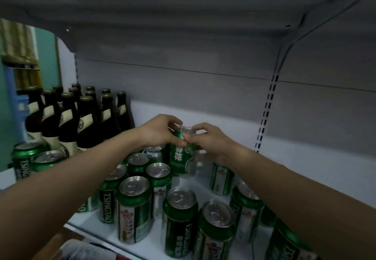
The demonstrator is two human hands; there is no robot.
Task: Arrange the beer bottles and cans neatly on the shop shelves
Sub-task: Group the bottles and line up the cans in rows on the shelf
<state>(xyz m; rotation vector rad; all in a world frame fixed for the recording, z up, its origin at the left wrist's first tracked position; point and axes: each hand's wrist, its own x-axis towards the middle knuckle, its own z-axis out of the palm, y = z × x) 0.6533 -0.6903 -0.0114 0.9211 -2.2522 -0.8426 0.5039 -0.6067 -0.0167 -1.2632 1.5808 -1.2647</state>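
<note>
A tall green beer can (pixel 182 154) stands upright near the back of the white shelf (pixel 295 158). My left hand (pixel 160 131) grips its top from the left and my right hand (pixel 211 141) grips it from the right, fingers curled over the rim. Several green Tsingtao cans (pixel 134 206) stand in loose rows in front of it. Dark brown beer bottles (pixel 69 117) with cream labels stand grouped at the left of the shelf.
The grey shelf above (pixel 183 15) hangs low over the cans. A slotted upright (pixel 266 109) runs down the back panel at the right. More green cans (pixel 24 158) stand at the far left. The shelf's front edge (pixel 97 235) runs diagonally below.
</note>
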